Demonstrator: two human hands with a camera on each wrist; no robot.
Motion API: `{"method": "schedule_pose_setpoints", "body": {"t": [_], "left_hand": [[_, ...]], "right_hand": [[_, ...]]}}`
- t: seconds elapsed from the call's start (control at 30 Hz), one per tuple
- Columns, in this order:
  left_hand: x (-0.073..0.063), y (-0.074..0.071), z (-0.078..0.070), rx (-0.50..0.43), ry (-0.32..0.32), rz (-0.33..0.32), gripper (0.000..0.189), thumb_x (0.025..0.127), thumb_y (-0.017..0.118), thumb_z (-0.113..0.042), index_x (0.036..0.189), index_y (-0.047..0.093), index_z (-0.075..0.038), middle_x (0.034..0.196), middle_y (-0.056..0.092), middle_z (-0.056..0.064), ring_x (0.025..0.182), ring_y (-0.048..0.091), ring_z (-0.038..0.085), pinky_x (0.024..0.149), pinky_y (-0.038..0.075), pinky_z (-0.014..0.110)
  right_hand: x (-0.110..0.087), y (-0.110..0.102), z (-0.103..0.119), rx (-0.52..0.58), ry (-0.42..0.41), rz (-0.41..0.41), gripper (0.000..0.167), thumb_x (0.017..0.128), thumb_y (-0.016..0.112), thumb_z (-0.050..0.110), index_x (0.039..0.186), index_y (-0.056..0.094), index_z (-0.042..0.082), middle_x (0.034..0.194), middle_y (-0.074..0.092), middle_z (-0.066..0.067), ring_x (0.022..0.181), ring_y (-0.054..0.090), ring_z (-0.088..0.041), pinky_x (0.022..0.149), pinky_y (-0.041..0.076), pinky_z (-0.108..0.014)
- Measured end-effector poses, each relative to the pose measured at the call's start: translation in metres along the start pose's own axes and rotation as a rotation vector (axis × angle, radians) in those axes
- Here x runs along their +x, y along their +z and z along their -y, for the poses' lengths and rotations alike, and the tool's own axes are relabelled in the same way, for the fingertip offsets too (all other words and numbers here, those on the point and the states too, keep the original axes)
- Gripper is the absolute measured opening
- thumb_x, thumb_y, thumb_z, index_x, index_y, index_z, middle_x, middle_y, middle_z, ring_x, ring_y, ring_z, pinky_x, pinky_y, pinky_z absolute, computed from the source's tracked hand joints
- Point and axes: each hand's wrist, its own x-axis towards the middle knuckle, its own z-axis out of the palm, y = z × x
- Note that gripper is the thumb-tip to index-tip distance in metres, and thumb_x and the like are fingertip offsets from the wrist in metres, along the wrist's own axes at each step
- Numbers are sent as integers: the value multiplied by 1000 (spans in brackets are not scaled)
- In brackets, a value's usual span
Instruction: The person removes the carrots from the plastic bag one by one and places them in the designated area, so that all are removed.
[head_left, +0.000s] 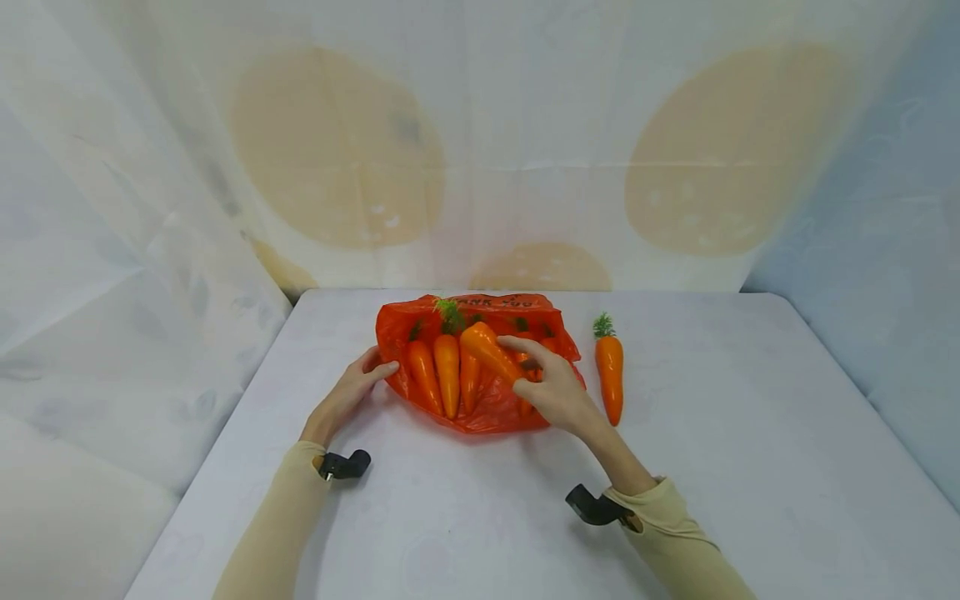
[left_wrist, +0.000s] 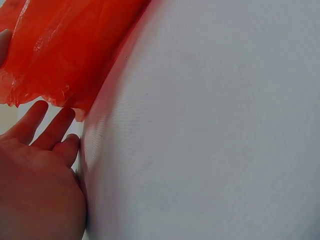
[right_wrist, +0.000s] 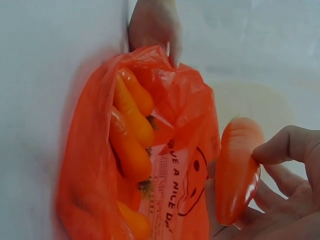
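Note:
A red plastic bag (head_left: 495, 421) lies on the table with its mouth spread open and several orange carrots (head_left: 447, 371) inside, some with green tops showing. At its left edge, my left hand (head_left: 348, 396) holds the rim, thumb over the inside and fingers outside; in the left wrist view those fingers lie beneath the red plastic (left_wrist: 65, 50). My right hand (head_left: 558, 393) pinches one carrot (head_left: 486, 343) between thumb and fingers above the bag's mouth. The right wrist view shows this carrot (right_wrist: 239, 170) beside the printed bag wall.
To the right of the bag, a single carrot (head_left: 611, 379) with a green top lies on the white table (head_left: 450, 533). Pale curtains with large tan patches (head_left: 337, 150) hang behind and at the sides.

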Motion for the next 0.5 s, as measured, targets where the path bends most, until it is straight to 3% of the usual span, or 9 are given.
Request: {"method": "schedule_pose_setpoints", "body": {"t": [0.33, 0.5], "left_hand": [[2, -1, 3, -19, 66, -20, 73, 97, 58, -43, 157, 27, -15, 159, 32, 10, 146, 26, 30, 120, 12, 58], [1, -2, 3, -8, 48, -29, 74, 95, 59, -46, 156, 28, -18, 159, 33, 7, 146, 26, 29, 119, 13, 60]], "right_hand": [[-2, -9, -12, 15, -49, -94, 61, 87, 53, -2, 144, 51, 19, 141, 53, -11, 113, 57, -33, 78, 56, -33], [-4, -17, -17, 62, -62, -123, 61, 89, 52, -5, 146, 48, 16, 144, 50, -9, 117, 56, -35, 88, 55, -43]]}}
